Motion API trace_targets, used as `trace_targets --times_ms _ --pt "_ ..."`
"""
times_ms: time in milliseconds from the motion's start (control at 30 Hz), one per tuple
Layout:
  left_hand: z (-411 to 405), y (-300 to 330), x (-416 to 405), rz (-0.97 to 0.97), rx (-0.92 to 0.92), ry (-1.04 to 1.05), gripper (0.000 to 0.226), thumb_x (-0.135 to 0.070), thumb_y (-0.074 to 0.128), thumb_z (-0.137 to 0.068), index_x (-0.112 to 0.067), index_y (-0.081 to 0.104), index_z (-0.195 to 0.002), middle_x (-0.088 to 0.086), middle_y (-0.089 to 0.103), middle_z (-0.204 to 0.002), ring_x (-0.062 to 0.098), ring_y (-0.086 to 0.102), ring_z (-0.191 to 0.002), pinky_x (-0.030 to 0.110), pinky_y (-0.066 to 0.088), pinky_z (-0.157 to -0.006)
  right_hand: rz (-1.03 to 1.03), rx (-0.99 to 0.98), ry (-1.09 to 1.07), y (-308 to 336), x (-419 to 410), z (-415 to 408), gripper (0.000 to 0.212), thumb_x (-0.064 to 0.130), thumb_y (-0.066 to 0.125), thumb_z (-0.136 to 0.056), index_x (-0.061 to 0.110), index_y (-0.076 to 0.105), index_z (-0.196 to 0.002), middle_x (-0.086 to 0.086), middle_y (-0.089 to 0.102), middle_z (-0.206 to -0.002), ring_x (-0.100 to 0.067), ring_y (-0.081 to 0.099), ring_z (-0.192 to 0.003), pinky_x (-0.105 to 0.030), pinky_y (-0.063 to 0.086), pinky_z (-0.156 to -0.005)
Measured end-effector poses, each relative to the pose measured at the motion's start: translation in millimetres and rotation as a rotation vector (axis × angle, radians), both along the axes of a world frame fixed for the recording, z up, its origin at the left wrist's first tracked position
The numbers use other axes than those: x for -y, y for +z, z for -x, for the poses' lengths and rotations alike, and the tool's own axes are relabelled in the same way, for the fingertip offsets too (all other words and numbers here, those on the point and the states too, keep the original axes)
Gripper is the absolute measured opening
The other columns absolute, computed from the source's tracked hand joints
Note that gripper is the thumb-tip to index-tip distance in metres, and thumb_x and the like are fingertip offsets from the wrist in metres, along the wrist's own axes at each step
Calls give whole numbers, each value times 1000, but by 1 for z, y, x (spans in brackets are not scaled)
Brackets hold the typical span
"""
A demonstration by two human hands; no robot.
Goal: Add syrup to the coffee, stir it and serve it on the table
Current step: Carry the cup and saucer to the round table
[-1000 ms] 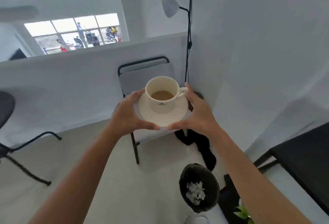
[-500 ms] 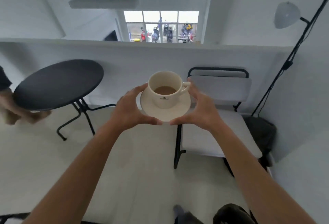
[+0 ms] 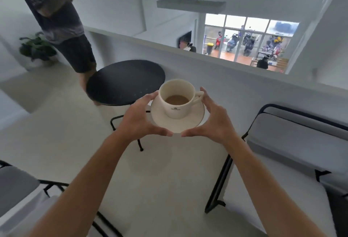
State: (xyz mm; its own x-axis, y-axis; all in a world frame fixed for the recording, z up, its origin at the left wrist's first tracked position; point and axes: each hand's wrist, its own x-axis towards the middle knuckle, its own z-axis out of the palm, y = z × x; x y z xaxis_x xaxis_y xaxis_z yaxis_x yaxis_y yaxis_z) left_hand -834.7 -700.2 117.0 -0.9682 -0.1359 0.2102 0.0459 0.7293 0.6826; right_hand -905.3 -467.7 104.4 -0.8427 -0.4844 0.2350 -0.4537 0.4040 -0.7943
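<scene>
Currently: white cup [image 3: 177, 98] of coffee [image 3: 177, 99] on saucer [image 3: 178, 117], carried in mid-air, near edge of round black bench [image 3: 125, 81] just beyond. Left hand [image 3: 140, 119] and right hand [image 3: 212, 119]: fingers curled closed around saucer rim, opposite sides. Recommended: keep saucer level, lower slowly onto bench centre.

The far fingers of the left hand [image 3: 140, 119] and right hand [image 3: 213, 122] are being hidden beneath the white ceramic saucer [image 3: 195, 119]. The small dark logo [image 3: 175, 108] on the white cup [image 3: 178, 98] is being rendered too small to be read. The standing person [image 3: 60, 20] is being cut off by the top edge.
</scene>
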Motion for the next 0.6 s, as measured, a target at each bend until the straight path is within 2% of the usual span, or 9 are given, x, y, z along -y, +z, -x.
trace_targets --times_ms 233,367,467,533,600 --pt "37 5 50 -29 -38 78 117 -50 97 -40 -33 43 -143 -19 57 -125 3 54 -115 24 48 -94 -6 -42 91 4 58 66 145 51 100 -42 20 25 -162 6 46 -157 -10 43 -141 -19 31 -109" --pt "60 0 90 -24 -34 130 120 -53 95 -38 -33 42 -143 -16 54 -130 6 50 -119 22 44 -94 -23 -55 108 2 101 98 150 65 94 -34 24 27 -162 11 45 -157 -17 42 -146 -35 35 -120" --pt "77 -1 122 -24 -26 159 120 -51 96 -38 -34 41 -144 -16 53 -132 8 47 -122 29 42 -100 -34 -52 105 -1 136 118 157 79 86 -26 28 25 -162 12 45 -157 -20 41 -147 -46 37 -120" --pt "88 -3 146 -26 -23 168 119 -46 98 -40 -33 42 -144 -15 53 -133 10 47 -123 33 43 -103 -36 -68 113 -4 161 131 158 85 83 -26 28 24 -162 13 45 -156 -20 41 -146 -47 38 -120" --pt "100 -3 170 -25 -18 168 118 -45 98 -41 -32 42 -144 -14 52 -133 11 47 -123 33 44 -103 -43 -56 110 -4 187 144 156 77 87 -29 28 25 -162 11 45 -157 -20 41 -146 -44 37 -120"
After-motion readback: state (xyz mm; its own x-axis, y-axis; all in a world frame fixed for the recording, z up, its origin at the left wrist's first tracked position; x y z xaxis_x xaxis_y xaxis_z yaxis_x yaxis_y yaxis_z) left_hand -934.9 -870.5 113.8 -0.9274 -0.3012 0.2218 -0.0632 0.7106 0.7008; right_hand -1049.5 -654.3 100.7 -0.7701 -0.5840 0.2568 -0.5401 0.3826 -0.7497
